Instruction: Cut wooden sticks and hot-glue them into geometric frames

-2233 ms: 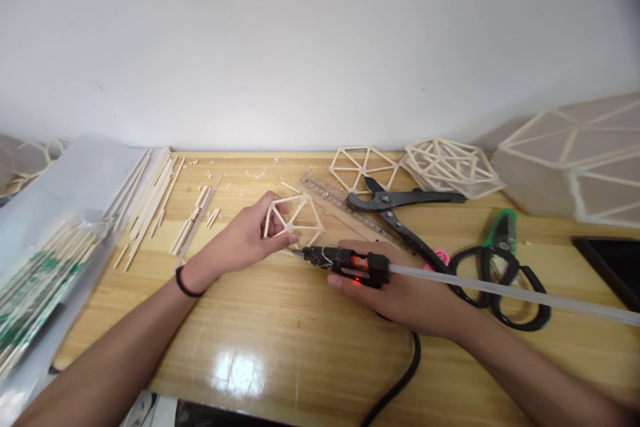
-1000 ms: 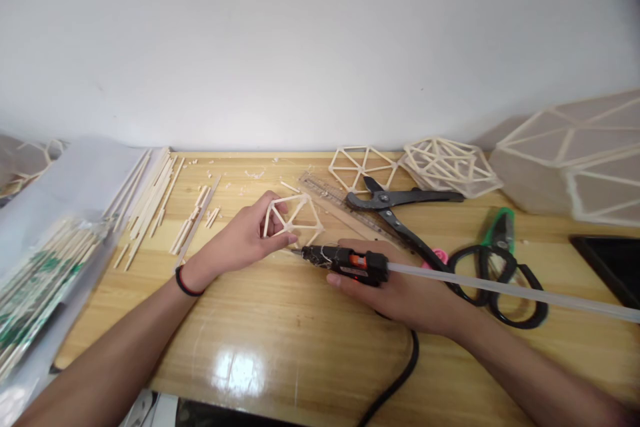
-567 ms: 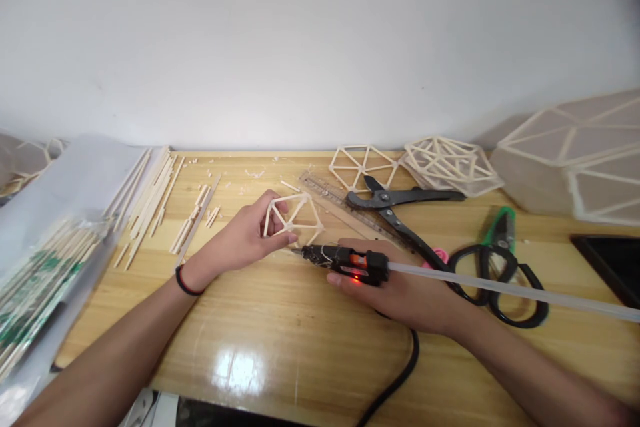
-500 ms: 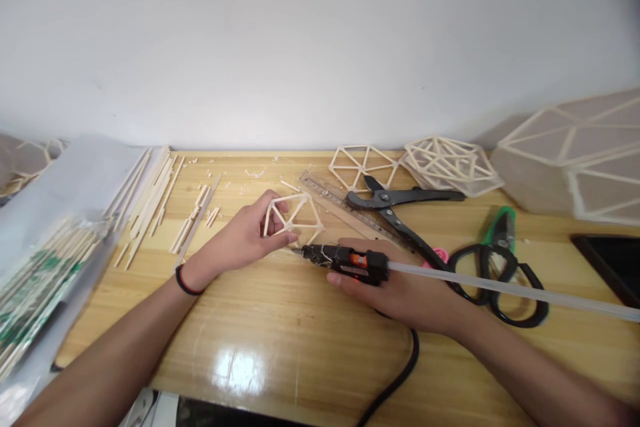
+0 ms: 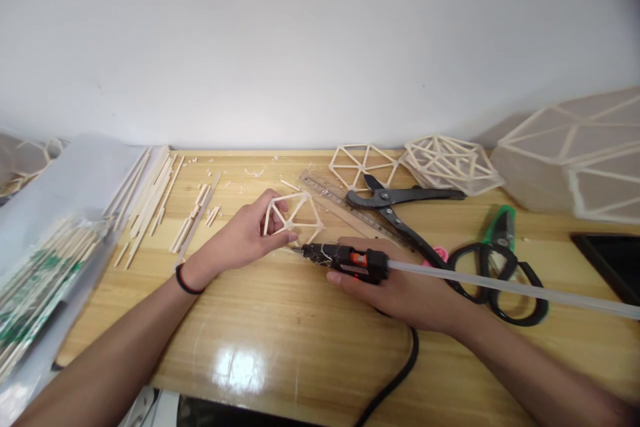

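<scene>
My left grip (image 5: 250, 230) pinches the small lattice (image 5: 289, 224) by its left side, near the middle of the picture, thumb along the lower edge and fingers behind the struts. My right grip (image 5: 403, 300) is wrapped around the gun (image 5: 345, 261), right of centre, some of its fingers hidden beneath the body. The gun's long axis runs almost level across the picture, its nozzle aimed left at the lattice's lower edge, just below my left thumb tip; whether metal meets wood there I cannot tell. The left hand is nearer the lattice, holding it, while the right reaches it only by way of the nozzle. The lattice is tilted, its pale wooden struts making triangles around a whitish, blobby joint. The gun is black plastic with an orange part, a red light and stringy wisps about its front; a cloudy, smooth glue stick (image 5: 500, 286) juts from its back towards the right edge, and a dark cord (image 5: 404, 373) curves to the bottom. Beyond, on the glossy, grained counter (image 5: 250, 320), dark metal pliers (image 5: 383, 197) lie across a clear ruler (image 5: 325, 190), a flat lattice of spokes (image 5: 363, 167) sits at upper centre right, and straight, slim sticks (image 5: 153, 193) lie at centre left.
</scene>
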A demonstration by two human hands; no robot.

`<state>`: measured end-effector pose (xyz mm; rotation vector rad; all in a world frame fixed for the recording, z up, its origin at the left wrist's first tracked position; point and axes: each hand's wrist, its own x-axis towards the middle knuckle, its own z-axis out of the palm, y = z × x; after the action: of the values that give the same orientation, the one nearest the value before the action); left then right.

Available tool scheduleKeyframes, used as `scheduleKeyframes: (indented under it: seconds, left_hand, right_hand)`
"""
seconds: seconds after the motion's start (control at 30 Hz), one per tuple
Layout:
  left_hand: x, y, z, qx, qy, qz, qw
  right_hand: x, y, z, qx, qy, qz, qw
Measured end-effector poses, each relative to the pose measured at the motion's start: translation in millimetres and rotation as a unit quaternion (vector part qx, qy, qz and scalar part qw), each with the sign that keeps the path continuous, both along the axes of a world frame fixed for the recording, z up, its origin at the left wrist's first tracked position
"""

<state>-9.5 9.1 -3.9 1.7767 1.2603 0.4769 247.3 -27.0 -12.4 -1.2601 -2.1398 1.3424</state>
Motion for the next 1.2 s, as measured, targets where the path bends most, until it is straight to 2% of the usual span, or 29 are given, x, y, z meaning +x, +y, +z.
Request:
scheduleKeyframes:
  seconds: [1.2]
  left_hand:
    - [-0.5,0.0,-0.7,0.003,0.001,-0.003,1.000]
  right_hand:
    - [-1.0,-0.2,1.2,0.006,-0.008,-0.005,1.000]
